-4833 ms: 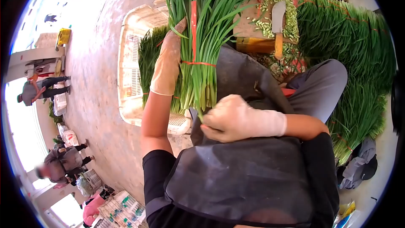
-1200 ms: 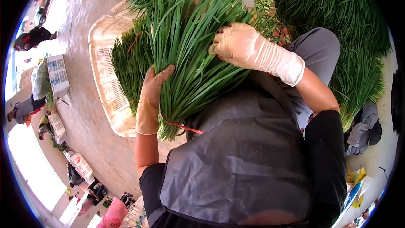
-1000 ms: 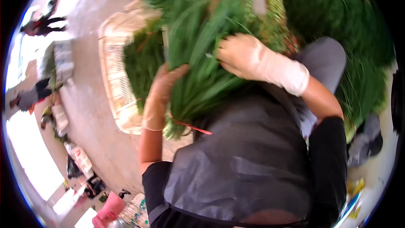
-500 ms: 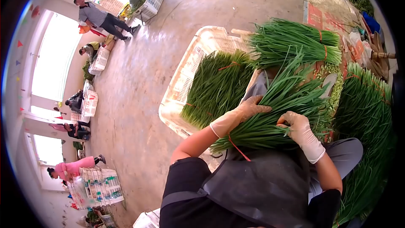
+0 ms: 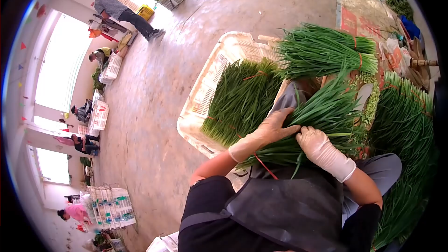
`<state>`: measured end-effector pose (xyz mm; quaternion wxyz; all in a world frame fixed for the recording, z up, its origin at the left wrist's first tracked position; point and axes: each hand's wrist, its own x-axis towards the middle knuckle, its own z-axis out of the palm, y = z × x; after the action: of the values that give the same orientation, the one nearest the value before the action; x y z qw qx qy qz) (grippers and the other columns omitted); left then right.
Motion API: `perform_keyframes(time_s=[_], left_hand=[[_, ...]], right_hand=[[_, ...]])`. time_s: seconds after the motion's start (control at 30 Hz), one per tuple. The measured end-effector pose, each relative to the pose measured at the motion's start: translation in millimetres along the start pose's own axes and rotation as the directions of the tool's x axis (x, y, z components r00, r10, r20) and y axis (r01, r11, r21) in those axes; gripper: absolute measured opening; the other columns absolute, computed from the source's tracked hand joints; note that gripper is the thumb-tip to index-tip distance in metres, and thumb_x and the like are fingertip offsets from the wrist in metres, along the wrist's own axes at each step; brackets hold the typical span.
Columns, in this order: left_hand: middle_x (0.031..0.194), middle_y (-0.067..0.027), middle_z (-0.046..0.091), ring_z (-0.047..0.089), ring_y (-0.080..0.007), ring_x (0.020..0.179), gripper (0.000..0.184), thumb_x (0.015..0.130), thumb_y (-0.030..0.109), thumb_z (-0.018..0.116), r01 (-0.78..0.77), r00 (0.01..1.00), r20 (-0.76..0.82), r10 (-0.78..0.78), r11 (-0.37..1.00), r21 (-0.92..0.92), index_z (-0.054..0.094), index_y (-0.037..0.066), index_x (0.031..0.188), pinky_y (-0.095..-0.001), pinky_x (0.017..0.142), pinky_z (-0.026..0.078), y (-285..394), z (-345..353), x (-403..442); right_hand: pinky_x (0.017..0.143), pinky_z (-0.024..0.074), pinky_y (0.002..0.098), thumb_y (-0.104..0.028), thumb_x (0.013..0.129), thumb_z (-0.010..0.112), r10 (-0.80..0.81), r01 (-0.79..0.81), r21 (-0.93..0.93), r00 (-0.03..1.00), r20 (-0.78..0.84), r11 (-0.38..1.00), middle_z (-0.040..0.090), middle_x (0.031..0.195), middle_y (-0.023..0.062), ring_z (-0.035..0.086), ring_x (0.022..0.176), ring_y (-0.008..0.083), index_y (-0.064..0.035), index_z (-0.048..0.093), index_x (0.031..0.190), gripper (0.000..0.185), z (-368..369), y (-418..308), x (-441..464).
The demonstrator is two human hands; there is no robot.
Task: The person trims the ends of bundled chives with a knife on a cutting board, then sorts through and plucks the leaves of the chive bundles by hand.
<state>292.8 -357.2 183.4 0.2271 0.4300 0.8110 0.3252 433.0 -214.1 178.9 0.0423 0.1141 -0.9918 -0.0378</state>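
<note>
both gloved hands (image 5: 270,128) hold a leafy bundle (image 5: 329,102).

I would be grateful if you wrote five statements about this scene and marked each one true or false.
1. The left hand and the right hand both wear pale gloves. True.
2. The two hands are spread wide apart. False: they are close together over the green bunch.
3. Cut greens lie inside the slotted crate. True.
4. The person wears a white apron. False: the apron is dark.
5. A red tie trails from the green bunch, near the left wrist. True.
</note>
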Motion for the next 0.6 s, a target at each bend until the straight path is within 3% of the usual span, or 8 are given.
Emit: perform_keyframes(time_s=[0.07, 0.17, 0.27, 0.37, 0.4, 0.47, 0.53, 0.6], left_hand=[[0.133, -0.0241, 0.049, 0.046, -0.0348, 0.125, 0.081, 0.080, 0.043, 0.073, 0.026, 1.000, 0.012, -0.025, 0.993, -0.112, 0.040, -0.001, 0.139, -0.0402, 0.105, 0.037, 0, -18, -21], [0.134, -0.0255, 0.047, 0.046, -0.0367, 0.125, 0.093, 0.076, 0.048, 0.075, 0.091, 0.995, 0.038, -0.095, 0.990, 0.109, 0.033, 0.000, 0.143, -0.0413, 0.105, 0.037, -11, -25, -55], [0.131, -0.0248, 0.048, 0.049, -0.0413, 0.118, 0.111, 0.065, 0.047, 0.082, -0.002, 0.988, 0.149, -0.038, 0.965, 0.262, 0.023, 0.002, 0.148, -0.0455, 0.100, 0.040, -29, -12, -82], [0.125, -0.0233, 0.050, 0.051, -0.0409, 0.113, 0.120, 0.054, 0.029, 0.087, -0.091, 0.995, -0.013, 0.100, 0.948, 0.305, 0.018, 0.003, 0.149, -0.0448, 0.097, 0.042, -34, 6, -82], [0.123, -0.0231, 0.050, 0.051, -0.0410, 0.111, 0.121, 0.052, 0.023, 0.087, -0.086, 0.994, -0.038, 0.103, 0.949, 0.303, 0.018, 0.003, 0.149, -0.0443, 0.096, 0.042, -32, 11, -82], [0.126, -0.0239, 0.049, 0.051, -0.0411, 0.112, 0.119, 0.054, 0.021, 0.087, -0.088, 0.992, -0.056, 0.110, 0.946, 0.312, 0.018, 0.002, 0.149, -0.0442, 0.096, 0.043, -39, 21, -83], [0.127, -0.0239, 0.048, 0.050, -0.0414, 0.114, 0.121, 0.052, 0.020, 0.088, -0.048, 0.997, -0.053, 0.063, 0.968, 0.247, 0.018, 0.002, 0.149, -0.0447, 0.096, 0.044, -42, 25, -83], [0.132, -0.0224, 0.046, 0.049, -0.0411, 0.117, 0.123, 0.051, 0.016, 0.090, -0.022, 0.999, -0.028, 0.028, 0.979, 0.202, 0.017, 0.006, 0.150, -0.0444, 0.098, 0.044, -31, 24, -86]], right_hand=[[0.067, 0.0522, 0.0313, -0.017, 0.079, 0.059, -0.004, 0.003, 0.084, 1.000, 0.017, 0.996, 0.058, 0.083, 0.0042, 0.061, 0.086, 0.0205, -0.0098, 0.062, 0.089, 0.012, -4, 3, 2], [0.067, 0.0536, 0.0342, -0.016, 0.078, 0.060, -0.008, 0.005, 0.302, 1.000, 0.008, 0.953, 0.061, 0.083, 0.0046, 0.063, 0.087, 0.0197, -0.0132, 0.064, 0.085, 0.008, -4, 7, 4], [0.067, 0.0514, 0.0350, -0.017, 0.075, 0.061, -0.002, -0.004, 0.293, 1.000, 0.020, 0.956, 0.061, 0.078, 0.0045, 0.062, 0.084, 0.0204, -0.0140, 0.064, 0.074, 0.004, -12, -1, 12], [0.070, 0.0458, 0.0323, -0.019, 0.068, 0.061, -0.082, 0.112, 0.076, 0.943, -0.324, 0.991, 0.058, 0.070, 0.0025, 0.058, 0.077, 0.0197, -0.0136, 0.063, 0.068, 0.005, 7, -9, 24], [0.068, 0.0483, 0.0326, -0.017, 0.070, 0.061, -0.088, 0.135, 0.139, 0.950, -0.298, 0.981, 0.061, 0.073, 0.0036, 0.061, 0.078, 0.0202, -0.0128, 0.065, 0.071, 0.005, 14, -15, 25], [0.067, 0.0521, 0.0340, -0.014, 0.073, 0.061, 0.022, -0.009, 0.244, 0.998, -0.053, 0.970, 0.067, 0.080, 0.0069, 0.066, 0.081, 0.0229, -0.0096, 0.069, 0.077, 0.010, 11, -31, 30], [0.067, 0.0548, 0.0353, -0.015, 0.076, 0.059, 0.179, -0.167, 0.334, 0.984, -0.006, 0.928, 0.067, 0.082, 0.0060, 0.067, 0.081, 0.0221, -0.0085, 0.068, 0.080, 0.012, 5, -38, 31], [0.064, 0.0558, 0.0355, -0.015, 0.076, 0.059, 0.181, -0.177, 0.269, 0.983, 0.007, 0.947, 0.067, 0.081, 0.0073, 0.068, 0.079, 0.0217, -0.0069, 0.068, 0.079, 0.013, 5, -36, 26]])
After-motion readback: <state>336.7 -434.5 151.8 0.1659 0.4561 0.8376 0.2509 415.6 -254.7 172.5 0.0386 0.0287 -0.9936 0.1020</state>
